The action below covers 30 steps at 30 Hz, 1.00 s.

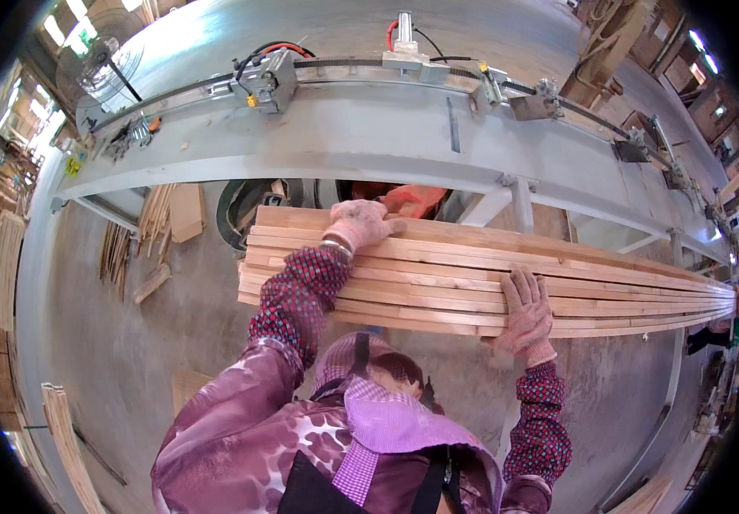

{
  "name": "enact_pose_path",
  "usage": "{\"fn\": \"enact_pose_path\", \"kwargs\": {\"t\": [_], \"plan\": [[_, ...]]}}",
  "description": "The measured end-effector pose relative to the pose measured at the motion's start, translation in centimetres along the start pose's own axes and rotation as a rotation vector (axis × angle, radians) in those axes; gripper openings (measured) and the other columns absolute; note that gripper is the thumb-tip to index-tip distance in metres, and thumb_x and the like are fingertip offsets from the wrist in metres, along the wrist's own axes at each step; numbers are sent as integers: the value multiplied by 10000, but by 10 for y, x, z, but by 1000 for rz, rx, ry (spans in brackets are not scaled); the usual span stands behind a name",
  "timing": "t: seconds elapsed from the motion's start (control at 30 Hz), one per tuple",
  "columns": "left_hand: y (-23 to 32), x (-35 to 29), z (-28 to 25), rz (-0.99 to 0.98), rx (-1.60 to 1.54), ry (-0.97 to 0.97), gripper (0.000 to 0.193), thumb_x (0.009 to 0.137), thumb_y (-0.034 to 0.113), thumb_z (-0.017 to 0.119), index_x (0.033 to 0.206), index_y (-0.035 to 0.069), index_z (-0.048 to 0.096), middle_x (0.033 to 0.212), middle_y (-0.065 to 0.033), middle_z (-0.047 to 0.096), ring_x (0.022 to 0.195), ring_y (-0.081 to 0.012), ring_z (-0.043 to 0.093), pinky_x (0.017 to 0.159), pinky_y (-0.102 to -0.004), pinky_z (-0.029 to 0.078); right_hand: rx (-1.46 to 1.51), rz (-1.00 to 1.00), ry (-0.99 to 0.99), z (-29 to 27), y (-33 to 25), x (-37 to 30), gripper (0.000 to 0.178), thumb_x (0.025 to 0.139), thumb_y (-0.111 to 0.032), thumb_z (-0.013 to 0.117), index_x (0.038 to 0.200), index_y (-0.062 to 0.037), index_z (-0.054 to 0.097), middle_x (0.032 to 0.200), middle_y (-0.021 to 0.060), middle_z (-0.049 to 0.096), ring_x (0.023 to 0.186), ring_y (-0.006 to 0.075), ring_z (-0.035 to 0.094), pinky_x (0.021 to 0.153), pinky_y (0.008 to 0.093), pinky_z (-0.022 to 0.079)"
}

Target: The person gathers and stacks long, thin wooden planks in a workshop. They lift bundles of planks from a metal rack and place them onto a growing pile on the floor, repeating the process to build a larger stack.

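A long stack of pale wooden strips (pixel 438 276) lies crosswise in front of me, running off to the far right. My left hand (pixel 359 224), in a pale work glove, is closed over the far edge near the stack's left end; its fingertips are partly hidden. Further right, my right hand (pixel 527 315), gloved as well, holds the near edge. Its fingers reach over the top strips, and the thumb points left along the lower edge. Whatever bears the stack's weight is mostly hidden.
Beyond the stack stands a long grey machine table (pixel 369 128) with a rail and clamp-like units (pixel 268 81). Beneath it are a dark round bin (pixel 254 206), an orange bag (pixel 414 201) and scrap wood (pixel 159 218). A fan (pixel 112 64) stands far left; more strips (pixel 69 437) lie lower left.
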<state>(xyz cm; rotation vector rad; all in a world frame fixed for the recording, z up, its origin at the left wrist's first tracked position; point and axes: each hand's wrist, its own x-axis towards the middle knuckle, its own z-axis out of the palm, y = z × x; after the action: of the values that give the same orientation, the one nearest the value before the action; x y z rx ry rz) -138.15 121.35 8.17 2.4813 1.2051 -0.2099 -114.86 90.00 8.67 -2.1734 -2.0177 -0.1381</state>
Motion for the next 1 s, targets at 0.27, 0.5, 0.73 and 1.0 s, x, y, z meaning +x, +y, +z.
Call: {"fn": "enact_pose_path", "kwargs": {"t": [0.27, 0.5, 0.73, 1.0], "plan": [[6, -38, 11, 110, 128, 393, 524, 916, 595, 528, 978, 112, 724, 947, -74, 722, 958, -256, 680, 903, -419, 482, 6, 3, -37, -1, -3, 3, 1071, 472, -563, 844, 1364, -63, 526, 1432, 200, 486, 1379, 390, 410, 1180, 581, 261], [7, -42, 25, 166, 31, 481, 325, 861, 427, 637, 860, 103, 653, 878, -101, 683, 904, -303, 657, 878, -459, 464, 43, 31, -86, -6, -10, 6, 1087, 479, -550, 851, 1375, -31, 521, 1464, 229, 465, 1387, 436, 395, 1187, 578, 263], [14, -44, 19, 135, 68, 373, 335, 793, 345, 677, 1003, 87, 706, 962, -141, 714, 920, -356, 664, 868, -465, 483, 157, 65, -51, -15, 2, 9, 931, 593, -514, 804, 1328, 7, 571, 1439, 251, 497, 1389, 412, 418, 1212, 544, 251], [21, -46, 35, 192, 90, 428, 416, 918, 396, 607, 1141, 49, 663, 1110, -155, 690, 1056, -343, 625, 977, -452, 433, 177, 74, 11, 17, 21, -19, 933, 621, -565, 717, 1343, -4, 537, 1510, 227, 432, 1432, 371, 368, 1229, 503, 216]]}}
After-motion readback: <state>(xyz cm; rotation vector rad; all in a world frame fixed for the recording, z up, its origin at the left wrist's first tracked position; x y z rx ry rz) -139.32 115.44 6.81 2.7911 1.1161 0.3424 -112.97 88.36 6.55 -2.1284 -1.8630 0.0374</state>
